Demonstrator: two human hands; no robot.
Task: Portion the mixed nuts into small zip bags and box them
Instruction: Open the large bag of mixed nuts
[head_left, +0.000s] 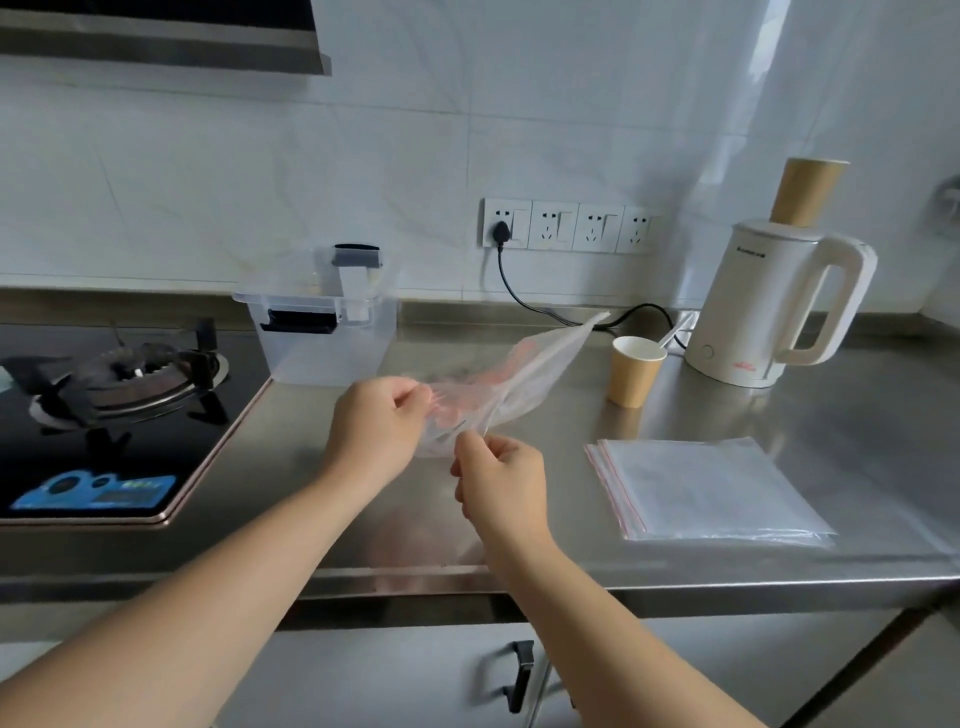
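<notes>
I hold a clear zip bag (524, 371) with a red seal line above the steel counter, tilted up toward the right. My left hand (376, 431) pinches its near left edge. My right hand (501, 480) pinches its lower edge just beside the left one. A stack of flat zip bags (706, 488) lies on the counter to the right. A clear plastic box (322, 325) with its lid raised stands at the back, left of the held bag. A brown paper cup (635, 370) stands behind the bag; its contents are hidden.
A white electric kettle (769, 306) stands at the back right, its black cord running to the wall sockets (566, 226). A brown cardboard tube (808, 192) stands behind it. A gas hob (111, 395) fills the left side. The steel counter's front edge (675, 577) runs below my wrists.
</notes>
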